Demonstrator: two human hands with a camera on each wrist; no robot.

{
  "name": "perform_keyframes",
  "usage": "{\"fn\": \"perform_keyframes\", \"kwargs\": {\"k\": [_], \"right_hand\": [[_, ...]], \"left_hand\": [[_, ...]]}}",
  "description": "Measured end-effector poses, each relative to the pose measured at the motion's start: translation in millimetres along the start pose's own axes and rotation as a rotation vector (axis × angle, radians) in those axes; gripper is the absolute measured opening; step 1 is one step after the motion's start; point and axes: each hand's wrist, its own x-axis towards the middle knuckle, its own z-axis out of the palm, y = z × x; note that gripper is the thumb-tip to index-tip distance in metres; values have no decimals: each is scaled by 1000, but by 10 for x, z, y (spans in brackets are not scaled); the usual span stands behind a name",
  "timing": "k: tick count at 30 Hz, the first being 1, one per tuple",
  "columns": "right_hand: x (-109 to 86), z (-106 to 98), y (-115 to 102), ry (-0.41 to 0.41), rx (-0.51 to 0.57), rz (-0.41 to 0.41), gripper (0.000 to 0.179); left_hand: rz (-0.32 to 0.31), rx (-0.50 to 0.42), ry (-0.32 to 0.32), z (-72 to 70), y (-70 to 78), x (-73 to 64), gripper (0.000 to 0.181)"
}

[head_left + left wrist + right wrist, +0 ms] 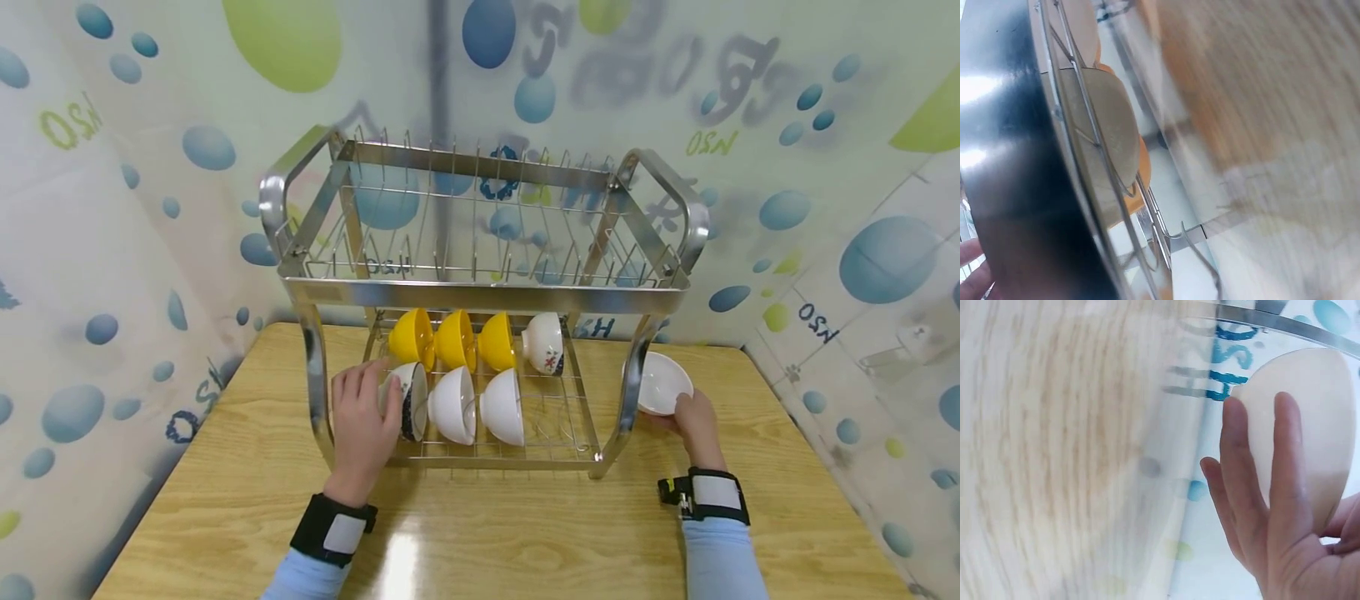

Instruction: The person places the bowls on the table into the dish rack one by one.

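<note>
My left hand [363, 425] is at the front left of the rack's lower tier, its thumb and fingers about the base of a white bowl with a dark patterned rim [414, 402]. That bowl stands on its side in the wires. Two plain white bowls [452, 406] stand beside it in the front row. Off the rack's right side, my right hand [697, 421] holds a white bowl [663, 382], thumb at the rim and fingers spread under its outside. In the right wrist view the same bowl [1310, 419] shows its smooth outer wall against the fingers [1287, 456].
A two-tier metal dish rack [487, 296] stands on the wooden table [525, 533]. Behind the front row are three yellow bowls [453, 340] and a white bowl with a floral print [545, 343]. Patterned curtains [210, 150] close off the back and sides.
</note>
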Motion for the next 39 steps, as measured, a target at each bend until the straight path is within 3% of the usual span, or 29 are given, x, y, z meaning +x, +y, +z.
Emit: {"fn": "perform_keyframes", "kwargs": {"k": [4, 6, 24, 39], "right_hand": [[-135, -31, -38, -57, 179, -3, 59], [-187, -45, -55, -54, 178, -10, 60], [-697, -222, -316, -32, -5, -84, 52], [-1090, -243, -576, 8, -125, -134, 52]], "left_hand": [[2, -18, 16, 22, 26, 15, 27], [-4, -19, 13, 35, 50, 23, 26], [-86, -66, -79, 189, 353, 69, 30], [-116, -133, -95, 310, 549, 94, 36]]}}
